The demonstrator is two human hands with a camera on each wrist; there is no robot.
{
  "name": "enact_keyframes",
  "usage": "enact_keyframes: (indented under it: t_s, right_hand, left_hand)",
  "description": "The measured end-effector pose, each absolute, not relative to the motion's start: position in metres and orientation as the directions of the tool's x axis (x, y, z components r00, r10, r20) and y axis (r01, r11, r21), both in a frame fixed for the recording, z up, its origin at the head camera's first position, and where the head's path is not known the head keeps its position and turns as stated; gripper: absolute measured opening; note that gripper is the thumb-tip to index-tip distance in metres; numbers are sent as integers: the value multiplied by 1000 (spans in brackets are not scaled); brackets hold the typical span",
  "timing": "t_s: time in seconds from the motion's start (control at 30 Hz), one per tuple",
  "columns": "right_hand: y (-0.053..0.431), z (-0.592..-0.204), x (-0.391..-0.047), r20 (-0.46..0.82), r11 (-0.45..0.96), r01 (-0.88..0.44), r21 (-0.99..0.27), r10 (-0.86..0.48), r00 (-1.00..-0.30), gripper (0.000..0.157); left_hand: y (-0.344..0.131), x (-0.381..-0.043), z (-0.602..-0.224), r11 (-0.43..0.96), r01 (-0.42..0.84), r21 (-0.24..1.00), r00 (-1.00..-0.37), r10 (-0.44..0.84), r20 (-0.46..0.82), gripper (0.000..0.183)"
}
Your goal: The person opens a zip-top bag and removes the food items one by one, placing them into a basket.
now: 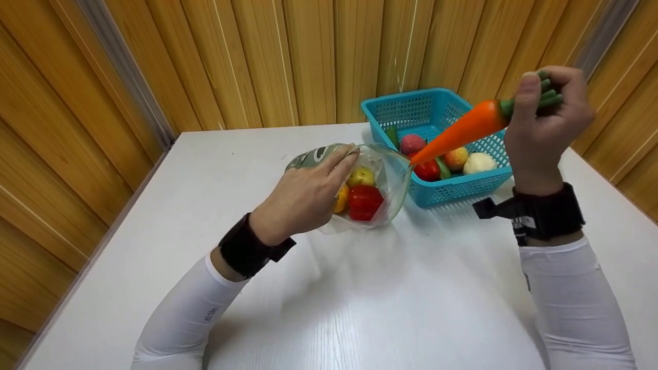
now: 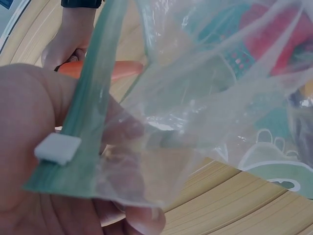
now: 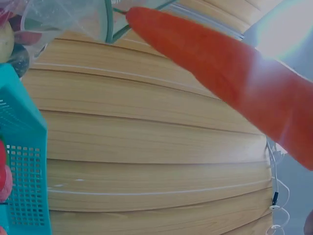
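Note:
My left hand (image 1: 308, 198) grips the rim of a clear zip bag (image 1: 397, 198) with a green seal strip. A white slider (image 2: 57, 148) sits near the strip's end in the left wrist view. Inside the bag are a red bell pepper (image 1: 365, 203), a yellow-green fruit (image 1: 362, 176) and an orange fruit (image 1: 340, 199), partly hidden by the hand. Raised at the right, my right hand (image 1: 550, 121) holds a large orange carrot (image 1: 468, 128) by its green stalks. The carrot slants down leftward, its tip right at the bag's open mouth.
A turquoise mesh basket (image 1: 444, 194) stands just right of the bag, under the carrot. It holds a red pepper (image 1: 427, 170), a pink fruit (image 1: 413, 144), a peach-like fruit (image 1: 456, 158) and a whitish vegetable (image 1: 479, 163). Wood-panelled walls (image 1: 308, 61) border the white table (image 1: 231, 169).

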State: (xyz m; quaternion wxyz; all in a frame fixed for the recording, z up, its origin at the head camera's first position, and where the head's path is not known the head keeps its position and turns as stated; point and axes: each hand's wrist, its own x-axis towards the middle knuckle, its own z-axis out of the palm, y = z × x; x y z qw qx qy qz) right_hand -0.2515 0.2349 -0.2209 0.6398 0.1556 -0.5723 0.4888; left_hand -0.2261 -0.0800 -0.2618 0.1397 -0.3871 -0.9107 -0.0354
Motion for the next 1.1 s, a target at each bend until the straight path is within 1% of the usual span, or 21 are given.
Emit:
enact_keyframes:
  t_s: [0.17, 0.43, 0.53, 0.63, 0.73, 0.83, 1.0, 1.1]
  right_hand:
    - [244, -223, -257, 867, 530, -754, -388, 487, -104, 18]
    - [258, -225, -270, 870, 570, -723, -391, 485, -89, 15]
    - [259, -228, -272, 879, 618, -673, -405, 467, -100, 15]
    - [259, -234, -277, 900, 693, -593, -410, 414, -138, 19]
    - [259, -243, -284, 917, 752, -525, -398, 337, -212, 28]
    - [258, -253, -290, 907, 780, -481, -399, 257, -335, 32]
    - [259, -270, -300, 812, 805, -399, -439, 164, -561, 29]
    - [260, -280, -307, 734, 815, -336, -471, 151, -663, 25]
  left_hand:
    - [-80, -227, -263, 696, 717, -45, -659, 698, 281, 77]
    - [-81, -226, -265, 704, 709, -38, -672, 691, 267, 73]
    - [-82, -226, -265, 704, 709, -33, -674, 691, 261, 74]
    - [-82, -225, -265, 707, 707, -25, -680, 689, 249, 76]
    - [-81, -225, -265, 709, 705, -24, -684, 689, 240, 77]
    - [-80, -225, -265, 710, 704, -27, -686, 689, 233, 77]
    - [-78, -224, -264, 705, 709, -25, -682, 695, 228, 78]
    - [-77, -225, -264, 701, 712, -22, -679, 697, 228, 79]
